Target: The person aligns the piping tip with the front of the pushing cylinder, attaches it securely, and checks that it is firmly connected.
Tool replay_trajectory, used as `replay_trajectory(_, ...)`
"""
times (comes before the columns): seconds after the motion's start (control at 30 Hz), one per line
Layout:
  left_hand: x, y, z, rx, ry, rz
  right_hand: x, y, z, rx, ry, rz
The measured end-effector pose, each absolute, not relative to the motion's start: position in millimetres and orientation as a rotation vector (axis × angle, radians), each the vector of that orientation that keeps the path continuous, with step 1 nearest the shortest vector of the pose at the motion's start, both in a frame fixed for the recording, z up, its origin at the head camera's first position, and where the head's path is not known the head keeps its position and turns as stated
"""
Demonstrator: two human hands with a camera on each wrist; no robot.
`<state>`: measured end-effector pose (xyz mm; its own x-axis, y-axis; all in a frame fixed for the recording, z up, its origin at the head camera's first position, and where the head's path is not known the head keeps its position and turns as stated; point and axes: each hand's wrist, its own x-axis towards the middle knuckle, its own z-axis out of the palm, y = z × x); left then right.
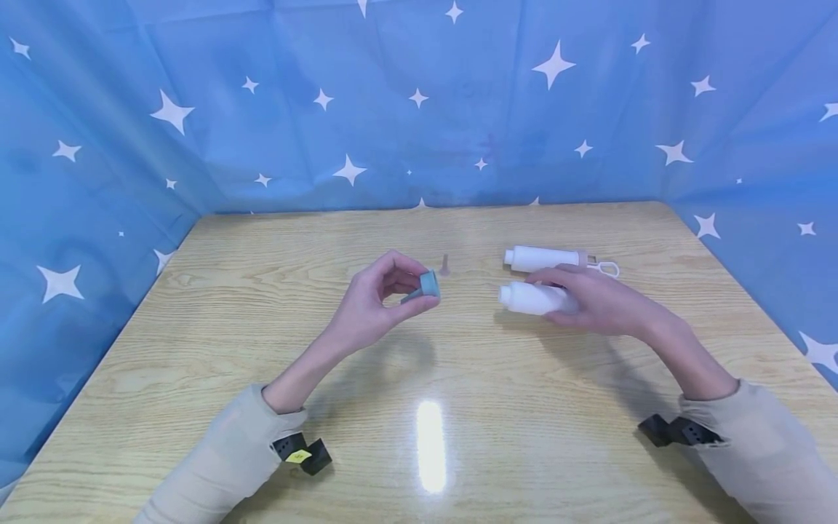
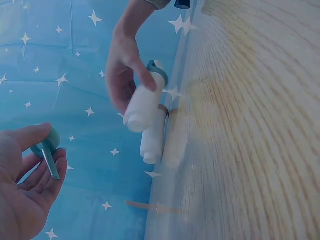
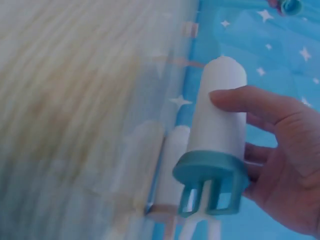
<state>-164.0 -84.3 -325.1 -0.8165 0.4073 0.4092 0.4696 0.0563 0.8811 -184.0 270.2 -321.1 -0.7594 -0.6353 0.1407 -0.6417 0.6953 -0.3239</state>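
My left hand pinches a small teal cap between thumb and fingers, raised above the table. From the cap juts a narrow flat stem, plain in the left wrist view. My right hand grips a white cylinder from the side, its narrow tip pointing left in the head view. In the right wrist view this cylinder has a teal collar with loops and a white forked end. Just behind it lies a second white cylinder with a pinkish-beige collar and a loop handle at its right end.
A small pinkish-brown tapered piece is on the table behind the teal cap. The wooden table ends at a blue curtain with white stars. Black wrist devices sit at both sleeves.
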Motion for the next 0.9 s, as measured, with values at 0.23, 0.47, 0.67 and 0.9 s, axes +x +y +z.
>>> replay_trajectory(0.23, -162, -86, -324, -0.891, -2.284, -1.904, -178, 254, -309, 1.134, -2.747, 0.561)
replay_trajectory(0.47, -163, -86, -324, -0.899, -2.282, -1.899, -172, 237, -299, 1.217, -2.535, 0.556)
replay_trajectory(0.67, -163, -85, -324, -0.910, -2.272, -1.900, -170, 225, -294, 1.284, -2.394, 0.561)
replay_trajectory(0.9, -162, -83, -325, -0.932, -2.246, -1.925, -169, 215, -292, 1.343, -2.309, 0.579)
